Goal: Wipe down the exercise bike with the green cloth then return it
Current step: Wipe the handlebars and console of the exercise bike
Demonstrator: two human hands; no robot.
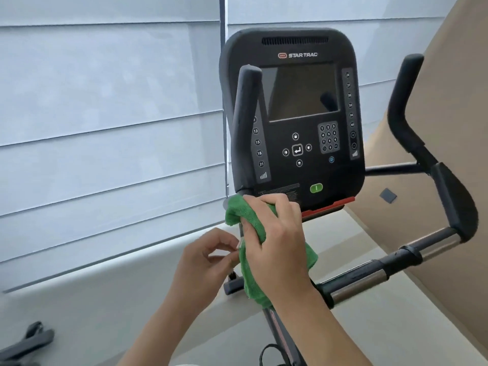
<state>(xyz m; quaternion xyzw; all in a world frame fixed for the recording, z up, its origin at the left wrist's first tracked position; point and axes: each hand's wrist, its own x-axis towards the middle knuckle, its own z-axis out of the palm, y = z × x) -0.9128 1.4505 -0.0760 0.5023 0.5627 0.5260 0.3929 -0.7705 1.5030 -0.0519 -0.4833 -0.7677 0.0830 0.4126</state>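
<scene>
My right hand [274, 233] gripped the green cloth [253, 260], bunched just below the Star Trac console [293, 114]. My left hand [208, 257], fingers loosely curled, pinched its edge. Best: wrap the stem, wipe downward firmly.

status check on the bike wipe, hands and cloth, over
Right hand grips green cloth against the handlebar base under the console. Left hand pinches the cloth's edge. Nothing in the way.

Window side, as I see it

Pale pleated blinds [111, 122] fill my left and top; a tan wall panel [449, 133] slants at right; a dark grey object [29, 339] lies lower left, unclear.
</scene>
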